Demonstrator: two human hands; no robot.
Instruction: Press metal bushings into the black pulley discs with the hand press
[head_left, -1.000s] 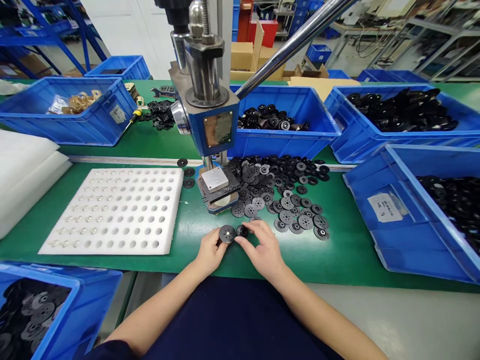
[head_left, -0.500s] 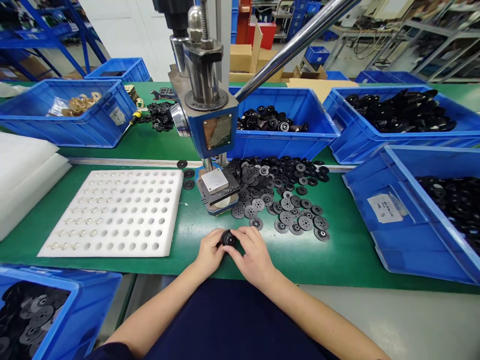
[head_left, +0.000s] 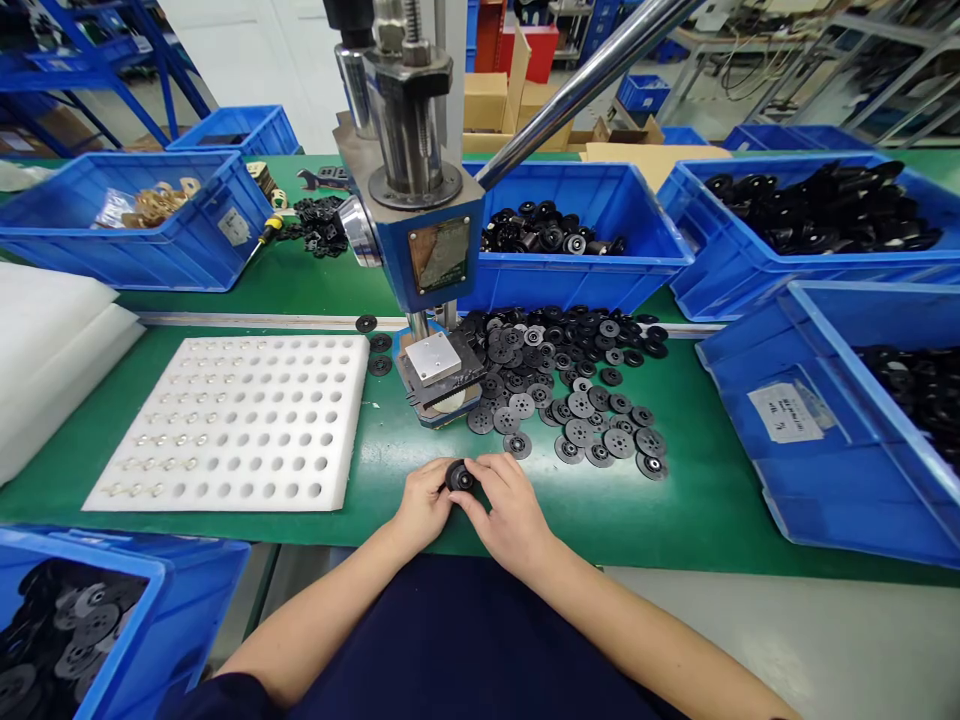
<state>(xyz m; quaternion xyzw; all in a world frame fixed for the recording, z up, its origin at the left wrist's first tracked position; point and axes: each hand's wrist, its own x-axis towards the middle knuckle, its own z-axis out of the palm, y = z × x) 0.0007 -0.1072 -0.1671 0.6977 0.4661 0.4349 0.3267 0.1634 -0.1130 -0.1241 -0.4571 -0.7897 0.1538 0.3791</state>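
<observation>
Between my two hands is a small round black part, stepped like a hub, with a shiny centre facing up. My left hand closes on its left side, while my right hand grips it from the right with thumb and fingers. The fingertips hide part of its rim. Just beyond my hands stands a hand-lever press, with a square metal block beneath its ram. Many flat black discs lie loose to the right of the press base.
A white foam tray with rows of holes, some holding small clear pieces, lies to the left. Blue bins of black parts line the back and right; another bin sits at lower left. The press lever slants up to the right.
My view has shifted slightly, so the press and bins sit a little differently in the picture. Both hands keep the round black part in almost the same place.
</observation>
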